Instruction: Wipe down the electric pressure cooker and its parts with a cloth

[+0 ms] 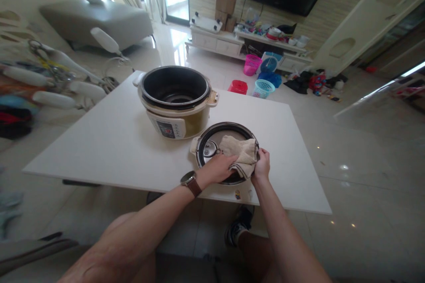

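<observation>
An upturned electric pressure cooker lid (206,134) lies on the white table, its dark sealing rim and round metal valve fitting facing up. My left hand (221,167), with a watch on its wrist, grips a beige cloth (244,152) against the lid's inside; the cloth partly covers its fingers. At the lid's right edge, my right hand (262,164) is closed around the rim, right beside the cloth. Behind the lid to the left stands the cooker body (195,123), uncovered, with a dark inner pot (175,86) and a control panel on its front.
The white table (109,141) carries the cooker and lid, with a small sticker near its front edge. Beyond it on the floor are a red stool (238,87), a light blue basket (264,88) and a pink basket (252,65). White rod-like parts (104,40) rise at the left.
</observation>
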A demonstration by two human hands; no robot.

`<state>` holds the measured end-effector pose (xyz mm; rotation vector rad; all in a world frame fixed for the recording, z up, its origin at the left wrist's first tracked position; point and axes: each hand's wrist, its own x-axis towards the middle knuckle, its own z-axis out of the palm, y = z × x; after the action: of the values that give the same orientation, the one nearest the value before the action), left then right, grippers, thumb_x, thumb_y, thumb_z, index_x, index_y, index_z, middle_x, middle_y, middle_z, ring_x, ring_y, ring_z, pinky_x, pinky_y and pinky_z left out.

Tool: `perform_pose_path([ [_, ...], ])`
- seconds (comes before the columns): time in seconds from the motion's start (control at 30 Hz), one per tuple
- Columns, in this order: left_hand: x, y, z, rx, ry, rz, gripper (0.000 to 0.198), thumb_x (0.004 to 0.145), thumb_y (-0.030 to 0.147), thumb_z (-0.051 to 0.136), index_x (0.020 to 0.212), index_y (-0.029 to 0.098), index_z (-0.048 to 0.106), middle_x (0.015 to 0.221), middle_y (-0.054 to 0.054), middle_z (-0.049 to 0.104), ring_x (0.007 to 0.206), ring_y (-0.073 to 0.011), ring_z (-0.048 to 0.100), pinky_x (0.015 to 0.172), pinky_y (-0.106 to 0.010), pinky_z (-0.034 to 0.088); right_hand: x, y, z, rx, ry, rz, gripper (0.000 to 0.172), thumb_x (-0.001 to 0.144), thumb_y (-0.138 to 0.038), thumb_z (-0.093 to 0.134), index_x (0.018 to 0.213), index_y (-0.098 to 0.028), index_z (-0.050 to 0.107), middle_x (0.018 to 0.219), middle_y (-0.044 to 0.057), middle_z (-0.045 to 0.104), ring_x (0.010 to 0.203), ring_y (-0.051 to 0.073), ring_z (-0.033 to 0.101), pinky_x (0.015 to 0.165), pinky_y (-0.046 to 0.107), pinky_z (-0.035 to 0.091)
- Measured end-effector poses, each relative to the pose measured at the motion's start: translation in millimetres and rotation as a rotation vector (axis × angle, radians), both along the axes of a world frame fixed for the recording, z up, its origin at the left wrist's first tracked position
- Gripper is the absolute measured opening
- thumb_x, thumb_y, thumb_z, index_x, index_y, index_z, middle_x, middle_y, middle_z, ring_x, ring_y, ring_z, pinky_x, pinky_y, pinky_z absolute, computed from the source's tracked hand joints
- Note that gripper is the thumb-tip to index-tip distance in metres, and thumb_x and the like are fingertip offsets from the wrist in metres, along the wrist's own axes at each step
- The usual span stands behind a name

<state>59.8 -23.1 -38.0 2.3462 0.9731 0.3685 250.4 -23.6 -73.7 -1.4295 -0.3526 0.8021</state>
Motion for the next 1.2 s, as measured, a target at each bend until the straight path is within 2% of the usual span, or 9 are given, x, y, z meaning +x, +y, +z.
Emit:
perform_pose_path([
  [0.13,-5,8,0.2,-0.132,-0.174,0.048,0.036,0.099,0.027,0.058,0.132,0.024,0.071,0.132,-0.011,0.078,0.125,-0.0309,0.072,0.111,-0.043,0.055,0,-1,1.8,-0.014,-0.013,0.0,0.035,0.073,-0.048,0.07,0.096,-0.024,0.059,0.084,-0.005,0.064,0.083,0.016,0.06,0.073,0.026,0.047],
  [0.23,-11,19,3.1,-0.171,-0.388,0.182,0.045,0.095,0.018,0.055,0.137,0.023,0.07,0.135,-0.009,0.077,0.128,-0.0279,0.07,0.113,-0.041,0.054,0,-2,3.6,-0.044,-0.04,-0.001,0.036,0.073,-0.049,0.07,0.098,-0.024,0.062,0.086,-0.005,0.064,0.085,0.015,0.059,0.074,0.026,0.046],
  [0.37,-23,31,9.6,-0.006,-0.642,0.441,0.048,0.091,0.011,0.052,0.135,0.021,0.069,0.134,-0.009,0.077,0.127,-0.026,0.07,0.116,-0.041,0.051,0,-3,6.3,-0.083,-0.07,-0.009,0.036,0.074,-0.049,0.069,0.098,-0.024,0.063,0.083,-0.006,0.063,0.081,0.015,0.057,0.071,0.026,0.044],
  [0.47,-33,35,12.7,0.15,-0.606,0.542,0.046,0.084,0.007,0.056,0.127,0.019,0.07,0.129,-0.012,0.077,0.127,-0.0291,0.07,0.114,-0.044,0.053,-1,-3,6.0,-0.074,-0.055,-0.006,0.037,0.074,-0.05,0.071,0.099,-0.024,0.062,0.08,-0.007,0.061,0.076,0.014,0.054,0.068,0.025,0.042],
  [0.57,-36,35,9.4,0.197,-0.467,0.438,0.05,0.081,0.003,0.055,0.127,0.019,0.068,0.136,-0.013,0.073,0.136,-0.0295,0.064,0.119,-0.045,0.049,-1,-2,4.4,-0.046,-0.036,-0.003,0.037,0.074,-0.049,0.072,0.1,-0.024,0.061,0.079,-0.007,0.061,0.075,0.013,0.055,0.068,0.025,0.043],
  [0.77,-16,23,-15.5,0.028,-0.043,0.096,0.055,0.086,0.002,0.053,0.137,0.019,0.064,0.149,-0.014,0.068,0.147,-0.0288,0.057,0.129,-0.052,0.037,-1,-1,0.6,-0.044,-0.034,-0.02,0.034,0.077,-0.046,0.068,0.101,-0.024,0.062,0.086,-0.005,0.065,0.083,0.015,0.06,0.072,0.025,0.047],
  [0.87,-7,17,-18.1,0.062,0.037,0.073,0.053,0.088,0.002,0.052,0.136,0.019,0.064,0.149,-0.015,0.067,0.153,-0.0309,0.051,0.13,-0.058,0.033,0,-1,-2.5,-0.061,-0.056,-0.029,0.032,0.08,-0.046,0.067,0.102,-0.024,0.061,0.089,-0.005,0.065,0.085,0.014,0.06,0.074,0.025,0.048],
  [1.1,-4,8,-4.6,0.026,0.071,0.066,0.052,0.091,0.004,0.052,0.141,0.018,0.059,0.151,-0.016,0.065,0.154,-0.0306,0.049,0.13,-0.057,0.035,-1,-1,0.3,-0.08,-0.072,-0.024,0.03,0.082,-0.046,0.065,0.102,-0.025,0.059,0.087,-0.005,0.064,0.083,0.015,0.06,0.072,0.025,0.048],
  [1.2,-3,0,-2.9,0.013,0.091,0.063,0.057,0.091,0.002,0.051,0.145,0.02,0.057,0.154,-0.015,0.062,0.158,-0.0319,0.043,0.132,-0.065,0.027,-4,-2,3.8,-0.078,-0.067,-0.024,0.032,0.079,-0.046,0.067,0.101,-0.025,0.058,0.085,-0.005,0.062,0.082,0.015,0.06,0.071,0.025,0.048],
])
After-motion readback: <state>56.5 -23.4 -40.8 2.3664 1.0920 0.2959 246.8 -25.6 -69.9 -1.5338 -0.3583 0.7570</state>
